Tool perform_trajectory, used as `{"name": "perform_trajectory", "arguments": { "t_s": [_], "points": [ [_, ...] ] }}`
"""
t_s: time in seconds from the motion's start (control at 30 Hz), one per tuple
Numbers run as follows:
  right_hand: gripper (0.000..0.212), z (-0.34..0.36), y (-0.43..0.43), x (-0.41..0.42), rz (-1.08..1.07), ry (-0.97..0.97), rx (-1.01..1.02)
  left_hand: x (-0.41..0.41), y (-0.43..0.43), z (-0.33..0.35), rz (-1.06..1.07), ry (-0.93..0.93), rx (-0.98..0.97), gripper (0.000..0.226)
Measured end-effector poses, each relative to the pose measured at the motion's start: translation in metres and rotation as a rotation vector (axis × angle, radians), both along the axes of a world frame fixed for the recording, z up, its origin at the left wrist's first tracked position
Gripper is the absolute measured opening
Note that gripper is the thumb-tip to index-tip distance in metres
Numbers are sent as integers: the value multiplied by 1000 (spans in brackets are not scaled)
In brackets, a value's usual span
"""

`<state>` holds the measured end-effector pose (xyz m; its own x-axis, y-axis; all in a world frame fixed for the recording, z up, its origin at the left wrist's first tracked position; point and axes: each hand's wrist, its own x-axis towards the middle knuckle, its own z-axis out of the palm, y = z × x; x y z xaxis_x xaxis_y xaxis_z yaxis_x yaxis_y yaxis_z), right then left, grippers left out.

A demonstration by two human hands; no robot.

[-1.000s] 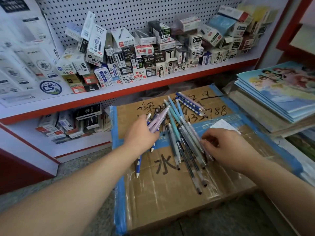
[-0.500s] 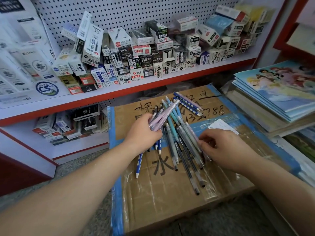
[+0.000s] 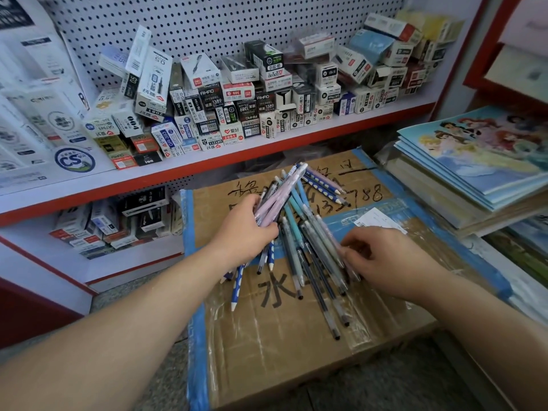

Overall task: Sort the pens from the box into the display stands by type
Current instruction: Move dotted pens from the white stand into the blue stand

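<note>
A fan of loose pens (image 3: 314,262) lies on top of the taped cardboard box (image 3: 281,351). Over the box's middle, the left hand (image 3: 246,229) has its grip clamped round a bundle of pens (image 3: 280,197) (mostly lilac and pink barrels) pointing towards the box's far edge. The right hand (image 3: 385,259) rests at the fan's right side, fingers curled onto the pens; I cannot tell whether its grip is closed on one. Behind the box, a shelf (image 3: 341,132) carries small cartons.
</note>
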<state>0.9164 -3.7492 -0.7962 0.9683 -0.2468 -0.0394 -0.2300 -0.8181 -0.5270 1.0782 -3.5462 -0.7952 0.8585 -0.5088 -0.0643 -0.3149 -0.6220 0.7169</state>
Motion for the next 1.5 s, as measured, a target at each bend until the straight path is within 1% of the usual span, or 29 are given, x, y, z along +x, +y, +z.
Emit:
{"name": "perform_trajectory", "arguments": {
  "t_s": [0.1, 0.23, 0.33, 0.4, 0.43, 0.5, 0.57, 0.63, 0.73, 0.93, 1.1, 1.2, 1.3, 1.37, 1.43, 1.5],
  "points": [
    [15, 1, 0, -2, -4, 5, 4, -2, -1, 6, -3, 23, -18, 51],
    [16, 4, 1, -5, -22, 13, 10, -6, -3, 13, -15, -9, 10, 32],
    [13, 10, 4, -8, -64, -41, 90, -13, -3, 19, -52, -25, 9, 18],
    [9, 15, 8, -7, -140, -116, 262, -19, -4, 23, -87, -38, 25, 15],
    [9, 19, 9, -6, -190, -151, 394, -22, -5, 25, -107, -42, 39, 14],
    [15, 28, 12, -1, -303, -196, 696, -30, -8, 30, -157, -36, 57, 13],
    [24, 37, 12, 3, -401, -258, 931, -40, -12, 35, -229, -35, 87, 15],
    [32, 45, 11, 3, -474, -321, 1076, -51, -17, 39, -292, -49, 138, 17],
    [36, 56, 8, -7, -502, -378, 1189, -71, -24, 46, -378, -65, 200, 15],
    [18, 79, -7, -56, -509, -424, 1268, -119, -40, 67, -487, -109, 184, 19],
    [23, 106, -21, -112, -653, -506, 1276, -163, -47, 94, -512, -75, 116, 26],
    [21, 118, -29, -154, -730, -638, 1270, -190, -54, 110, -545, -83, 80, 20],
    [22, 125, -37, -198, -797, -793, 1240, -215, -68, 124, -601, -106, 78, 18],
    [20, 128, -41, -225, -853, -869, 1205, -230, -78, 131, -635, -102, 71, 24],
    [20, 128, -45, -247, -897, -917, 1160, -241, -88, 133, -659, -108, 61, 28],
    [22, 127, -48, -267, -925, -929, 1078, -250, -99, 130, -701, -97, 21, 27]
  ]
}}
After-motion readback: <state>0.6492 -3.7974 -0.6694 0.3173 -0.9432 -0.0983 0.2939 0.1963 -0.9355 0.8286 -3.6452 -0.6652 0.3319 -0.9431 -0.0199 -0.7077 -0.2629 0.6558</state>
